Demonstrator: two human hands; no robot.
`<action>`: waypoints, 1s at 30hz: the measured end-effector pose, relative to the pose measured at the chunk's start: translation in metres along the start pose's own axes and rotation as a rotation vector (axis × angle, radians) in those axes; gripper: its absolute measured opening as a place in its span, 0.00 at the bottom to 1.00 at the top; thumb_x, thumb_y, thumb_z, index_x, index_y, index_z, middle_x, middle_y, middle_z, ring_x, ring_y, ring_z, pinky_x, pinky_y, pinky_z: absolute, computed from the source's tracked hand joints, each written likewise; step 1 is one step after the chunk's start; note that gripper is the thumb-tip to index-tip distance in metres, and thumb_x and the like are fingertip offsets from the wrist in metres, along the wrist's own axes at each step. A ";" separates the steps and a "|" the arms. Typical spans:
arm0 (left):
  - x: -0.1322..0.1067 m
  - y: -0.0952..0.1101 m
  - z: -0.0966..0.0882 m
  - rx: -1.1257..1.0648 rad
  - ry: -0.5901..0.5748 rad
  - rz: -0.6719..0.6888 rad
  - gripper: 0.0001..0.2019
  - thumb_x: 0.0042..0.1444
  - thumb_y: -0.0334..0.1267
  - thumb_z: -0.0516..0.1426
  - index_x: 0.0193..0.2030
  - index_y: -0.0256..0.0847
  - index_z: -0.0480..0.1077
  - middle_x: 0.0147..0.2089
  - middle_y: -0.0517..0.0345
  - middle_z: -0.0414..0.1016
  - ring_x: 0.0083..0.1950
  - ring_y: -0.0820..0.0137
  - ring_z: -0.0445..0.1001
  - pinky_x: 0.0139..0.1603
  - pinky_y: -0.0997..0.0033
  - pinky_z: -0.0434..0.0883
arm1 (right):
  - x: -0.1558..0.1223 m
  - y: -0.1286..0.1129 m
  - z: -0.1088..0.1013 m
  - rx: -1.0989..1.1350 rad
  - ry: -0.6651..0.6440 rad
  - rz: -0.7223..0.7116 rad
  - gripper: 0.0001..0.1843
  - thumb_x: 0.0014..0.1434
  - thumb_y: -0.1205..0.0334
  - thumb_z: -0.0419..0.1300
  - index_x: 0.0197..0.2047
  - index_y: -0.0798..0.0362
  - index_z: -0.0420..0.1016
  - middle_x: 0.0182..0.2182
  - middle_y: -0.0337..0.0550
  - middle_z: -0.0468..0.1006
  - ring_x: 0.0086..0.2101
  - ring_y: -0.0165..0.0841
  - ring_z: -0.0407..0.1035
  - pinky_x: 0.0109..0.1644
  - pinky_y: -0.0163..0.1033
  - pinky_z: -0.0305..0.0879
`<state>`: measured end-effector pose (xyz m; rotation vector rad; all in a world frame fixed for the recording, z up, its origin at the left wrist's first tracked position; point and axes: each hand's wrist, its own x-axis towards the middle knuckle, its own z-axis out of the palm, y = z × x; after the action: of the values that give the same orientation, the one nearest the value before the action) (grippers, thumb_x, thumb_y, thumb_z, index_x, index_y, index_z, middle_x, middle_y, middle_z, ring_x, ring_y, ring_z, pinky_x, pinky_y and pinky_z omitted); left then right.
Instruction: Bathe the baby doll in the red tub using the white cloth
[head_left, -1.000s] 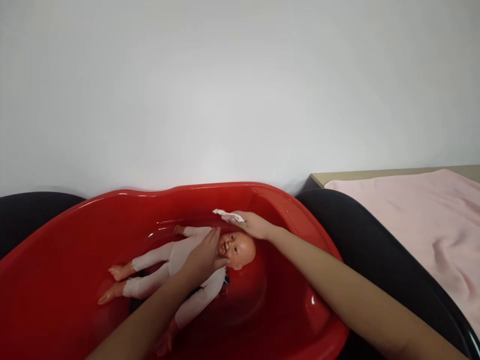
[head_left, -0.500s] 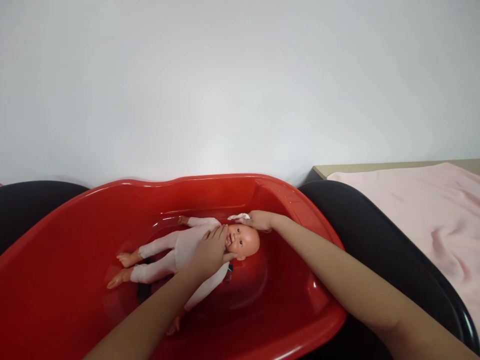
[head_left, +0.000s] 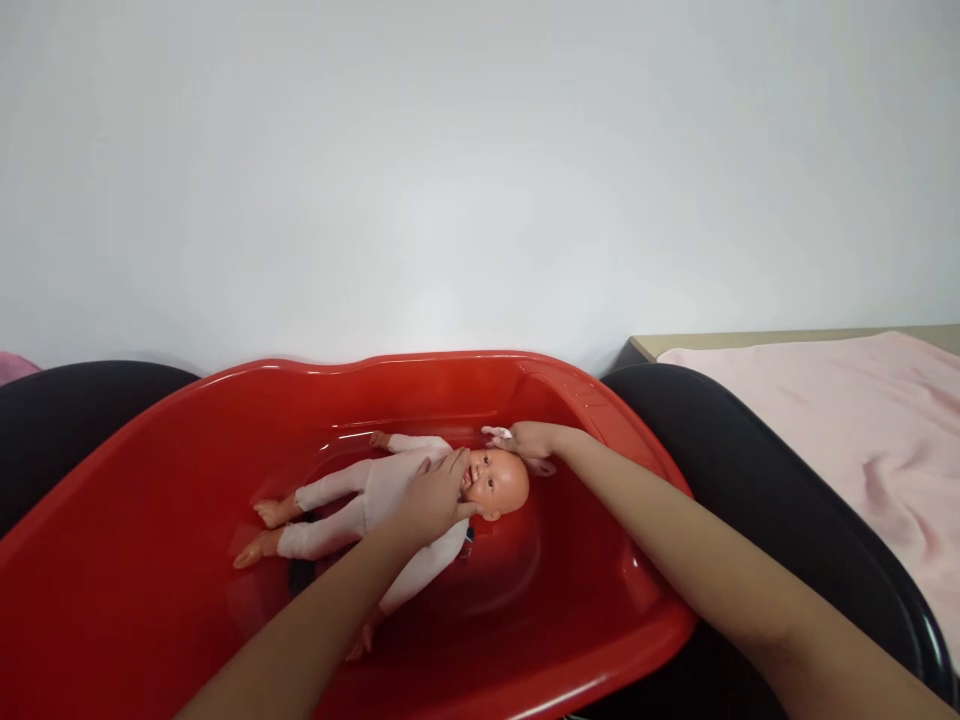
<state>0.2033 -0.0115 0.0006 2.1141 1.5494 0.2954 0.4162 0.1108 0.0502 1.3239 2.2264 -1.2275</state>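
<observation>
A baby doll (head_left: 390, 495) in a pale pink suit lies on its back in a red plastic tub (head_left: 135, 540), head to the right. My left hand (head_left: 435, 497) rests on the doll's chest and chin, fingers wrapped round its neck. My right hand (head_left: 534, 440) is at the top of the doll's bald head, pinching a small white cloth (head_left: 496, 434) against it.
The tub sits in a black basin (head_left: 750, 480) against a white wall. A pink towel (head_left: 840, 420) covers a counter at the right. A pink object (head_left: 15, 365) shows at the far left edge.
My right hand with the white cloth has come down from above the doll's face to the top of its head. My left hand stays on the doll's chest.
</observation>
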 end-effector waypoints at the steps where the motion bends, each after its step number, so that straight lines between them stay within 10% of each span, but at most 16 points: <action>1: 0.000 0.001 -0.002 0.004 0.003 0.007 0.33 0.58 0.46 0.62 0.69 0.45 0.62 0.71 0.44 0.68 0.72 0.42 0.62 0.74 0.45 0.53 | 0.000 -0.002 0.000 -0.007 0.000 -0.029 0.47 0.60 0.21 0.48 0.38 0.61 0.82 0.23 0.50 0.79 0.27 0.37 0.72 0.40 0.40 0.70; 6: -0.001 0.002 -0.005 0.019 0.014 0.033 0.32 0.58 0.46 0.62 0.68 0.44 0.61 0.72 0.43 0.66 0.73 0.44 0.61 0.73 0.48 0.56 | 0.001 -0.009 0.003 0.019 0.082 -0.312 0.43 0.60 0.22 0.50 0.45 0.55 0.82 0.46 0.51 0.84 0.42 0.40 0.75 0.48 0.39 0.70; 12: -0.001 0.004 -0.007 0.036 0.001 0.028 0.29 0.58 0.49 0.60 0.65 0.44 0.65 0.66 0.43 0.72 0.71 0.39 0.64 0.72 0.45 0.57 | -0.001 0.001 0.000 -0.052 -0.013 -0.033 0.47 0.63 0.23 0.42 0.33 0.58 0.82 0.19 0.46 0.75 0.24 0.34 0.69 0.36 0.39 0.68; 17: 0.000 0.005 -0.007 0.022 -0.003 0.009 0.31 0.55 0.48 0.62 0.65 0.45 0.65 0.67 0.43 0.71 0.71 0.41 0.63 0.72 0.45 0.58 | 0.002 -0.002 0.001 0.033 0.092 -0.285 0.45 0.57 0.19 0.48 0.41 0.54 0.82 0.38 0.47 0.84 0.38 0.38 0.74 0.46 0.39 0.69; 22: 0.000 0.001 -0.003 0.012 -0.001 0.002 0.34 0.55 0.49 0.61 0.68 0.45 0.63 0.71 0.43 0.68 0.72 0.41 0.63 0.74 0.45 0.55 | 0.001 0.012 -0.011 -0.138 0.011 -0.144 0.48 0.59 0.18 0.41 0.26 0.56 0.77 0.23 0.48 0.77 0.29 0.37 0.71 0.43 0.40 0.69; 30: 0.002 -0.004 0.004 0.002 0.005 -0.033 0.39 0.54 0.50 0.61 0.72 0.44 0.59 0.71 0.40 0.68 0.72 0.40 0.63 0.75 0.45 0.51 | -0.010 0.005 -0.017 -0.071 0.103 -0.149 0.31 0.59 0.32 0.59 0.34 0.55 0.80 0.32 0.46 0.82 0.31 0.37 0.74 0.39 0.39 0.71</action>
<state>0.2021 -0.0094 -0.0048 2.0883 1.5862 0.2875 0.4284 0.1191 0.0640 1.2402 2.4555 -1.1401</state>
